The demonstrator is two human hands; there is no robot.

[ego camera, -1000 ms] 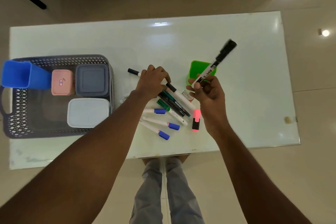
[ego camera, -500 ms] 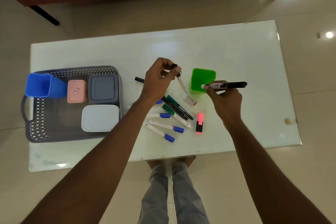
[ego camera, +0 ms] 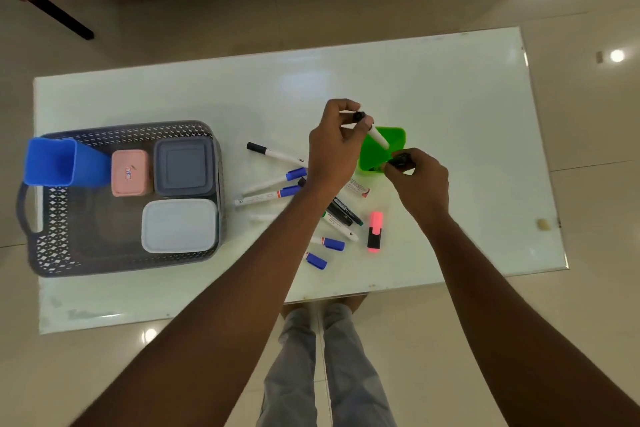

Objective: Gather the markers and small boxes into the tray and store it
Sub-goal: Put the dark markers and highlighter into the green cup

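the tray (ego camera: 52, 246) sits at the left end of the surface (ego camera: 450, 87), its handle close to the left edge; the far strip and the right end give open room. loose markers (ego camera: 273, 196) lie between the tray and a green cup (ego camera: 394, 139). the left grip (ego camera: 332, 149) pinches a white marker (ego camera: 377, 139) tilted into the cup. the right grip (ego camera: 420, 180) grasps a black marker (ego camera: 400, 160) at the cup's near rim. three small boxes (ego camera: 178, 225) lie in the tray.

Three boxes (ego camera: 130, 173) (ego camera: 183, 166) (ego camera: 178, 225); two cups (ego camera: 52, 161) (ego camera: 396, 137); one tray (ego camera: 52, 239)
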